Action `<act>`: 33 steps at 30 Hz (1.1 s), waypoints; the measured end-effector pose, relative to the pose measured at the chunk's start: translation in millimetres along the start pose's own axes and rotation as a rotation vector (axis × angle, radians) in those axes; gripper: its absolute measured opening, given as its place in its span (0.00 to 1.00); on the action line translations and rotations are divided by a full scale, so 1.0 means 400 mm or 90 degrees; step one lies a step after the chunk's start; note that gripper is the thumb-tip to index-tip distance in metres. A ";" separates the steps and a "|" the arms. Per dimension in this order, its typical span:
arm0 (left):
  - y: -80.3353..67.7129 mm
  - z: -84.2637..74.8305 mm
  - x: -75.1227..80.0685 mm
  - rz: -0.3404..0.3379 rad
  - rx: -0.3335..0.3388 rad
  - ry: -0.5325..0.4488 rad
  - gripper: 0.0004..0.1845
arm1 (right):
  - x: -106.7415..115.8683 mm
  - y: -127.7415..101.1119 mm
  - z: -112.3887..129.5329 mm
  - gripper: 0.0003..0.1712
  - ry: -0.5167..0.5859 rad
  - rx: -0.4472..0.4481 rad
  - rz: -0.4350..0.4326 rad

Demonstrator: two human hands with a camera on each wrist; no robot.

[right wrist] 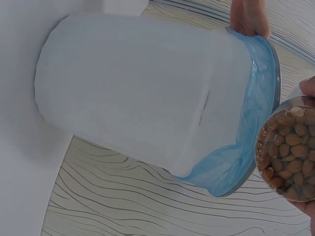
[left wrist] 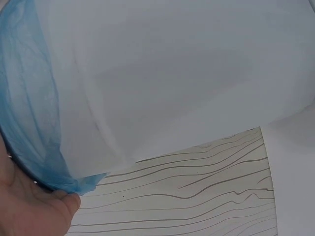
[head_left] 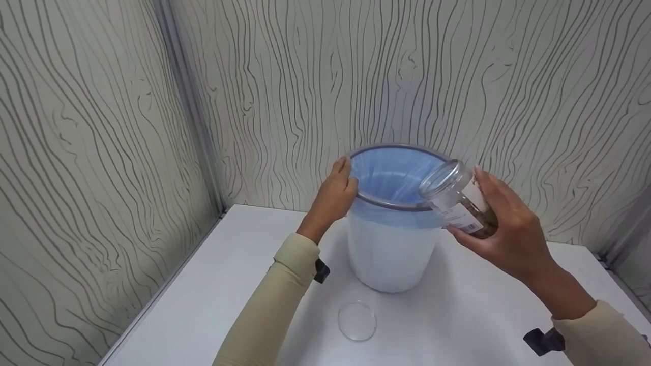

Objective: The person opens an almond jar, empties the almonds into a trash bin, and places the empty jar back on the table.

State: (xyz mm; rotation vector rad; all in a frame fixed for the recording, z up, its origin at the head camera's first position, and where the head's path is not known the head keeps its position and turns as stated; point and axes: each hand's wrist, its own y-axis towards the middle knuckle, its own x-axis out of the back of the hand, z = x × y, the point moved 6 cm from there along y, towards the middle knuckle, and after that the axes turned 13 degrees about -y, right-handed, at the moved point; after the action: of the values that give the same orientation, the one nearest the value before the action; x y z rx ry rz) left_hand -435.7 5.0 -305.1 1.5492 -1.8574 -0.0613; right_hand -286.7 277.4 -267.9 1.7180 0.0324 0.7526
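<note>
A white trash can [head_left: 391, 254] lined with a blue bag [head_left: 389, 170] stands upright on the white table, a grey ring round its rim. My left hand [head_left: 335, 190] grips the rim on its left side; in the left wrist view the fingers curl over the bag's edge. In my right hand [head_left: 513, 229] is a clear jar [head_left: 460, 203] with a white label, tilted so its uncovered mouth points over the can's right rim. Almonds [right wrist: 293, 152] show through the jar's bottom in the right wrist view. A round clear lid [head_left: 357, 321] lies on the table before the can.
The white table [head_left: 218, 284] is bounded at the back and left by wood-grain patterned panels [head_left: 285, 101]. A grey strip runs down the corner between panels. Dark camera mounts sit on both wrists.
</note>
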 end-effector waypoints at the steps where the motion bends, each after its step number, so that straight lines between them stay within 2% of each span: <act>1: 0.000 -0.001 0.000 0.000 -0.002 0.000 0.33 | 0.000 0.001 -0.003 0.54 0.003 -0.004 0.002; 6: 0.001 0.000 0.000 -0.001 -0.006 0.000 0.33 | 0.002 0.000 -0.008 0.56 0.013 -0.012 0.018; 14: 0.003 -0.001 0.000 0.002 -0.008 0.005 0.33 | -0.003 -0.005 -0.015 0.64 -0.008 -0.050 0.084; 21: 0.001 0.002 0.001 0.002 -0.006 0.003 0.33 | -0.002 0.005 -0.009 0.65 0.004 -0.028 0.034; 26: 0.003 0.006 0.000 0.003 0.007 -0.007 0.33 | -0.001 0.014 -0.010 0.63 -0.018 -0.020 0.023; 33: 0.004 0.004 0.000 0.003 0.007 -0.006 0.33 | 0.003 0.021 -0.022 0.58 -0.055 -0.015 0.055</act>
State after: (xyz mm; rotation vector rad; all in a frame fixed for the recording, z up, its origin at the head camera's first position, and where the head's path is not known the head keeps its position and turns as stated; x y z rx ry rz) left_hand -437.8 4.7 -305.7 1.5541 -1.8718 -0.0562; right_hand -293.2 283.0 -259.4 1.7368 -0.1104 0.7390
